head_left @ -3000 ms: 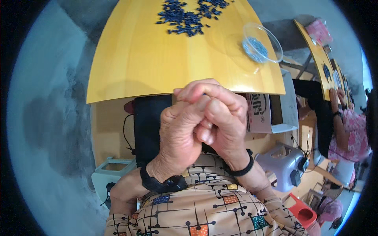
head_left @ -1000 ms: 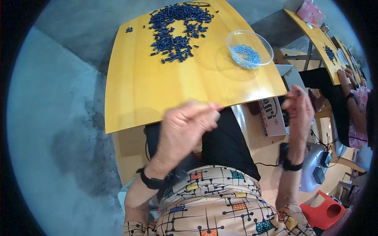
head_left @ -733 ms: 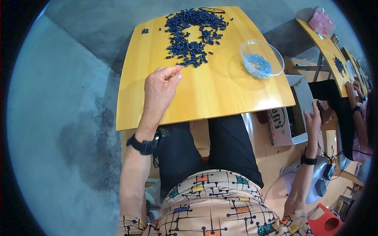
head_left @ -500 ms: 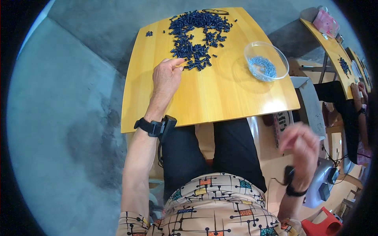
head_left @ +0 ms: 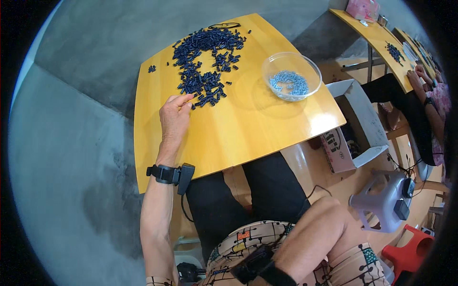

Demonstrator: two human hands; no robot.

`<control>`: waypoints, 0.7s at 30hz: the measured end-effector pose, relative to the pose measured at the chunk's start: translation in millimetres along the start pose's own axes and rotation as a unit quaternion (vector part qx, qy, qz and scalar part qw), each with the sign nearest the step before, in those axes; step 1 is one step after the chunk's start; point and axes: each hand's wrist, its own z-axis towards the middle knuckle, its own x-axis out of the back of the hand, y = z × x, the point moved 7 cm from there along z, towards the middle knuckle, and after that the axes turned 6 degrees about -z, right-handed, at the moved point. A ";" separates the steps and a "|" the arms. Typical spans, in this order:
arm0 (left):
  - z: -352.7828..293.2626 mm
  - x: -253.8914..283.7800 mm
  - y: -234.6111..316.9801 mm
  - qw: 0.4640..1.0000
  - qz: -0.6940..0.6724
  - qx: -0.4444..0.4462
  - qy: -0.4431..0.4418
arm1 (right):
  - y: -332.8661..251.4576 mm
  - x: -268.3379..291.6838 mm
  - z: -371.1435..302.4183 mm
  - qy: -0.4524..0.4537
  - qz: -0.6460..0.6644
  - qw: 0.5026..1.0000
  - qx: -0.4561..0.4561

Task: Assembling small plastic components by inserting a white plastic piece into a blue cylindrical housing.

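At the near left edge of a heap of small dark-blue cylindrical pieces (head_left: pixel 205 40), my left hand (head_left: pixel 174 117) rests on the yellow table with thumb and forefinger drawn together. Dark pieces lie right against the fingertips; whether one is gripped is too small to tell. A black strap with a box-shaped device (head_left: pixel 179 175) circles my left wrist. My right forearm (head_left: pixel 310 233) is folded back toward my body, and the hand itself is beyond the lower edge. To the right of the heap stands a round clear plastic bowl (head_left: pixel 312 71) holding small light-blue pieces (head_left: pixel 292 82).
Eyeglasses (head_left: pixel 224 25) lie at the table's far edge, and a few dark pieces (head_left: pixel 151 69) sit apart at left. Beside the table are an open carton (head_left: pixel 372 155), a grey stool (head_left: pixel 377 190) and a red stool (head_left: pixel 408 250). Another person's hands (head_left: pixel 420 78) are at a table on the right.
My right hand, blurred beside the table before, has swung back toward my body and out of view. The view has shifted; my left hand stays at the heap's edge.
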 end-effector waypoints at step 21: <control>46.9 -90.8 70.7 0.968 0.097 -0.210 -0.099 | 14.0 12.5 12.0 0.054 -0.083 0.995 0.022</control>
